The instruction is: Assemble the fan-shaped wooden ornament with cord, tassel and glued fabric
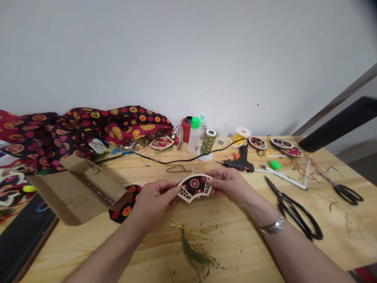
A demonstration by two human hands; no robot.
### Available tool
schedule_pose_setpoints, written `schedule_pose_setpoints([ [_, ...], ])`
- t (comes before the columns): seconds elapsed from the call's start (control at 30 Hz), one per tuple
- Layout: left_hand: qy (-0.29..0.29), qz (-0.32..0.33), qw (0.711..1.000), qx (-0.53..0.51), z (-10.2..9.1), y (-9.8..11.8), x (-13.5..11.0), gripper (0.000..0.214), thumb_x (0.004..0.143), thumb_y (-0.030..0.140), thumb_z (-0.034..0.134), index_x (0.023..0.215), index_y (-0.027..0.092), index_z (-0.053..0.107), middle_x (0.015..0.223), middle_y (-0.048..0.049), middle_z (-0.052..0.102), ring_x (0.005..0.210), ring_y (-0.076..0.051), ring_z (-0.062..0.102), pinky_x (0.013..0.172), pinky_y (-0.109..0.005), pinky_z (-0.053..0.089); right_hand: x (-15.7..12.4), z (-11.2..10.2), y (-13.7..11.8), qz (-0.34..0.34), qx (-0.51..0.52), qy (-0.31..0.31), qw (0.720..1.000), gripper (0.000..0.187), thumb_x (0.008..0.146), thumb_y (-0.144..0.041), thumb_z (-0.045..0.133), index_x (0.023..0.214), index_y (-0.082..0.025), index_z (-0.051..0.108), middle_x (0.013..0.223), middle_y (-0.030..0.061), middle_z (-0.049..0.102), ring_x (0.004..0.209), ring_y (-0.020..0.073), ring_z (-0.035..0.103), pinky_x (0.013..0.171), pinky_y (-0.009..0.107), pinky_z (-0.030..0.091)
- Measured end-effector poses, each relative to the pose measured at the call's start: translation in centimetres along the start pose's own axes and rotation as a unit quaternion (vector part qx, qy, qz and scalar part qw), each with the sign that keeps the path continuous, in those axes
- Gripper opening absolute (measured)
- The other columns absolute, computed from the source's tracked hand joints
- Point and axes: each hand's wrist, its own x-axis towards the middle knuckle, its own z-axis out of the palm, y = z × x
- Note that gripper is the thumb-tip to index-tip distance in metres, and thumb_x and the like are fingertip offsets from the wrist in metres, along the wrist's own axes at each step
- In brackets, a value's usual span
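A fan-shaped wooden ornament, with a pale cut-out frame and dark patterned fabric in its middle, is held above the table between my two hands. My left hand pinches its left end between thumb and fingers. At the right end, my right hand grips it the same way, fingers partly hidden behind. Below the ornament a green tassel with a yellow tie lies on the wood. Beside my left forearm, a piece of patterned fabric lies partly behind the open cardboard box.
A black glue gun with its cable lies behind my right hand. Large black scissors and smaller scissors are at right. A green thread spool and a green-capped bottle stand along the wall. Bunched patterned cloth fills the back left.
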Motion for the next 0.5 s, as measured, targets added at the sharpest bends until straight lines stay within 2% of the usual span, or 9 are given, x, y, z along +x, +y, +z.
schedule_pose_setpoints([
  [0.17,-0.001,-0.03,0.999,-0.02,0.04,0.35,-0.02,0.026,0.059,0.033,0.072,0.078,0.015,0.075,0.055,0.0001,0.066,0.048,-0.011,0.051,0.051,-0.022,0.041,-0.24,-0.25,-0.58,0.021,-0.015,-0.049,0.998,0.033,0.072,-0.043,0.066,0.088,-0.015,0.071,0.067,0.0038,0.068,0.054,0.0094,0.058,0.053,0.022,0.043],
  [0.33,0.001,-0.047,0.999,-0.009,0.11,0.79,-0.22,0.023,0.059,0.032,0.07,0.073,0.015,0.074,0.053,0.0004,0.065,0.047,-0.011,0.052,0.051,-0.022,0.041,0.03,-0.55,-0.16,0.009,-0.067,-0.005,0.998,0.031,0.067,-0.039,0.071,0.085,-0.014,0.073,0.064,0.003,0.066,0.049,0.0072,0.051,0.05,0.022,0.04],
  [0.5,-0.036,-0.05,0.998,-0.002,-0.13,0.5,0.04,0.024,0.06,0.031,0.07,0.077,0.015,0.074,0.062,-0.0018,0.07,0.048,-0.011,0.053,0.05,-0.022,0.042,-0.14,-0.43,-0.17,-0.004,-0.117,0.013,0.993,0.026,0.066,-0.035,0.071,0.081,-0.013,0.075,0.059,0.0032,0.064,0.046,0.006,0.041,0.044,0.021,0.032],
])
